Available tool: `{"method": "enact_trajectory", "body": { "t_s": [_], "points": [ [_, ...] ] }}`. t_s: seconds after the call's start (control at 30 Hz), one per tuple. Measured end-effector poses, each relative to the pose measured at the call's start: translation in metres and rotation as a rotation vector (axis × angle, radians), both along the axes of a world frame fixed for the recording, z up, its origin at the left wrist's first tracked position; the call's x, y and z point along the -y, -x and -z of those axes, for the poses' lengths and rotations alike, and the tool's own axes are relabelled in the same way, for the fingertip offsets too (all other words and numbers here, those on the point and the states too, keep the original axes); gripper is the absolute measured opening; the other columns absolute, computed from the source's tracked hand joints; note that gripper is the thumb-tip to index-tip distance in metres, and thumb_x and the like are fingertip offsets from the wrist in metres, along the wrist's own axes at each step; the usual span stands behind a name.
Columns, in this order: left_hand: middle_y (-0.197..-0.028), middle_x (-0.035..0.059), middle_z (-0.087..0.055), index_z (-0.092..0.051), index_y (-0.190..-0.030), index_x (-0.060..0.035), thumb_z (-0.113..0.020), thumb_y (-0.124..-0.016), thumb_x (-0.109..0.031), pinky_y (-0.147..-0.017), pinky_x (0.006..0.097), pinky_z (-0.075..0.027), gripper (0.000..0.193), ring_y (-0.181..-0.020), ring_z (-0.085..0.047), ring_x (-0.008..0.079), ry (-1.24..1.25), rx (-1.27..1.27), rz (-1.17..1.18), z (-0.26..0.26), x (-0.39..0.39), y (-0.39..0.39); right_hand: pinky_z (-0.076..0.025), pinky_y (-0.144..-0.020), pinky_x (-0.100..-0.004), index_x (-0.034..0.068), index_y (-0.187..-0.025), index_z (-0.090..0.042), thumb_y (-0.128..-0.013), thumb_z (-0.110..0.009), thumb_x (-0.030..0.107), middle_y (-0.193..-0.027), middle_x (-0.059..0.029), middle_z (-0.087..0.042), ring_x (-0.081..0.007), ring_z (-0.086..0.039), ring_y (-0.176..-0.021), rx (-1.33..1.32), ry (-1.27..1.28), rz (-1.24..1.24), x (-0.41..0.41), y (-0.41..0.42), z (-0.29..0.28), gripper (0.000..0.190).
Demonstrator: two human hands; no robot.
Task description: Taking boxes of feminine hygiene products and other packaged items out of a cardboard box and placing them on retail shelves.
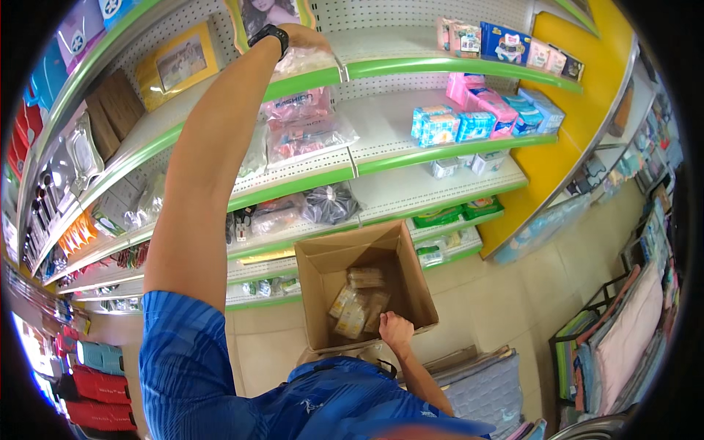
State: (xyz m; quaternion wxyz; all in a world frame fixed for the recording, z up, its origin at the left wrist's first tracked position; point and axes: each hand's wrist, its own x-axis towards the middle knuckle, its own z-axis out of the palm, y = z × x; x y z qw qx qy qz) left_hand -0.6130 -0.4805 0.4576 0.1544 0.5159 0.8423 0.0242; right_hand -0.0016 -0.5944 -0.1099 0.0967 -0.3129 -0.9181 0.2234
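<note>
My left arm reaches up to a high shelf, with a black watch on the wrist. On that shelf my left hand (309, 39) is at a clear plastic-wrapped item (301, 59); its fingers are mostly hidden. An open cardboard box (324, 256) sits in front of my body. My right hand (396, 330) is curled over the box's near rim, towards its right corner. Inside the box lie several small clear-wrapped packets (352, 318) with yellow and white printing, close to the right hand.
Green-edged metal shelves (385, 209) curve around the box. They carry framed pictures (184, 63), bagged goods (308, 137) and pink and blue packs (476, 124). A yellow end panel (566, 110) stands at right. Folded bedding (632, 335) is at lower right, red packages (102, 385) at lower left.
</note>
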Motion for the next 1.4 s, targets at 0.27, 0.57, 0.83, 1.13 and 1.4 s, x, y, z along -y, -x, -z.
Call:
{"method": "enact_trajectory", "body": {
  "t_s": [0.27,0.57,0.83,1.13,1.4],
  "points": [
    [-0.159,0.0189,-0.043,-0.055,-0.148,-0.0092,-0.069,-0.082,-0.054,-0.120,0.0470,-0.029,0.081,-0.147,-0.038,0.0358,-0.014,-0.101,-0.238,-0.008,0.010,-0.070,-0.057,-0.064,-0.0490,0.009,-0.082,-0.069,-0.095,-0.063,0.033,-0.076,-0.0154,-0.073,-0.0371,-0.072,-0.069,0.016,-0.002,0.023,0.000,-0.004,-0.001,0.028],
    [-0.160,0.0174,-0.042,-0.052,-0.149,-0.0084,-0.077,-0.071,-0.050,-0.117,0.0444,-0.033,0.092,-0.145,-0.039,0.0328,-0.006,0.001,-0.293,-0.028,0.032,-0.157,-0.057,-0.064,-0.0495,0.009,-0.081,-0.069,-0.094,-0.064,0.033,-0.076,-0.0154,-0.073,-0.0373,-0.071,-0.068,0.033,-0.020,0.085,-0.003,-0.011,0.005,0.027],
    [-0.150,0.0236,-0.049,-0.059,-0.133,0.0016,-0.081,-0.067,-0.042,-0.113,0.0396,-0.037,0.082,-0.139,-0.045,0.0314,-0.291,0.156,-0.371,-0.022,0.048,-0.107,-0.059,-0.067,-0.0484,0.007,-0.081,-0.069,-0.095,-0.061,0.031,-0.077,-0.0176,-0.073,-0.0374,-0.073,-0.069,0.031,0.008,0.102,-0.005,-0.007,-0.005,0.029],
    [-0.121,0.0181,-0.066,-0.067,-0.116,-0.0004,-0.079,-0.070,-0.039,-0.093,0.0400,-0.050,0.062,-0.108,-0.062,0.0269,-0.372,0.187,-0.383,-0.018,0.055,-0.093,-0.057,-0.064,-0.0498,0.009,-0.080,-0.068,-0.094,-0.065,0.031,-0.074,-0.0167,-0.072,-0.0379,-0.071,-0.068,-0.013,-0.012,0.127,-0.003,-0.005,-0.002,0.026],
    [-0.081,0.0068,-0.060,-0.065,-0.101,-0.0061,-0.079,-0.071,-0.039,-0.048,0.0295,-0.042,0.046,-0.058,-0.053,0.0194,-0.422,0.291,-0.402,-0.031,0.071,-0.117,-0.057,-0.066,-0.0499,0.008,-0.080,-0.069,-0.094,-0.064,0.033,-0.075,-0.0171,-0.072,-0.0378,-0.072,-0.069,0.023,0.008,0.141,-0.004,-0.006,0.000,0.029]
  ]
}}
